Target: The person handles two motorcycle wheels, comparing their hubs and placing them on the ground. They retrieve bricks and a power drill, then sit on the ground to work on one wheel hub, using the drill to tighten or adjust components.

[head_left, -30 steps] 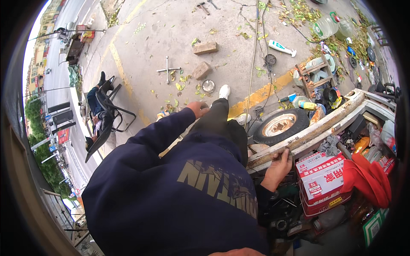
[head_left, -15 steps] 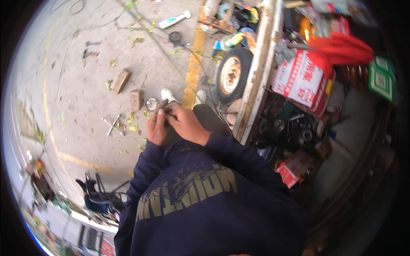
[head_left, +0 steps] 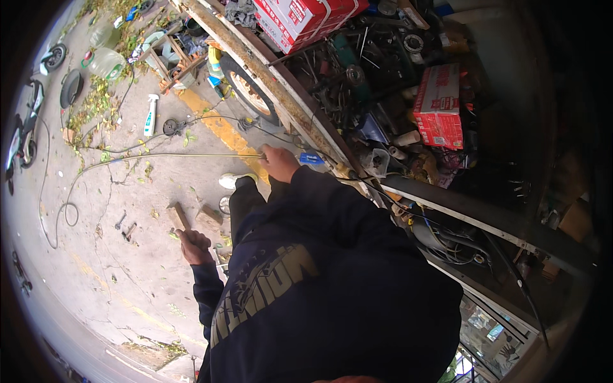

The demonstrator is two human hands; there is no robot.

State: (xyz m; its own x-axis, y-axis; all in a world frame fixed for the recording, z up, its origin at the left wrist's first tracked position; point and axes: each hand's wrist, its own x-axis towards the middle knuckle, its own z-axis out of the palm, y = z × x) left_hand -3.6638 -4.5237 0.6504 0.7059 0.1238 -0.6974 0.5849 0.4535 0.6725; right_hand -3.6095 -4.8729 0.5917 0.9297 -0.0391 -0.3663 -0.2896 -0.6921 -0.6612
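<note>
My right hand (head_left: 279,163) is closed, its fingers curled, above the yellow painted line. A thin yellowish hose (head_left: 191,155) meets it at the fingertips; I cannot tell whether the fingers grip the hose or it passes beneath. Out to the left, my left hand (head_left: 195,246) has its fingers curled, and whatever may be in them is hidden. Close beyond that hand lies a wooden block (head_left: 178,216), with a second block (head_left: 209,216) beside it. A blue object (head_left: 311,158) is just right of my right hand.
A rusty metal rail (head_left: 281,86) edges a bed full of tools, parts and red-and-white cartons (head_left: 438,121). A wheel (head_left: 252,89) stands against it. On the concrete are a white spray bottle (head_left: 151,115), wrenches (head_left: 129,231), a black cable (head_left: 140,148) and a wooden frame (head_left: 171,60).
My hands were together, fingering a small dark thing; now they are apart, the left out to the left, the right toward the rail. My view has turned and shifted.
</note>
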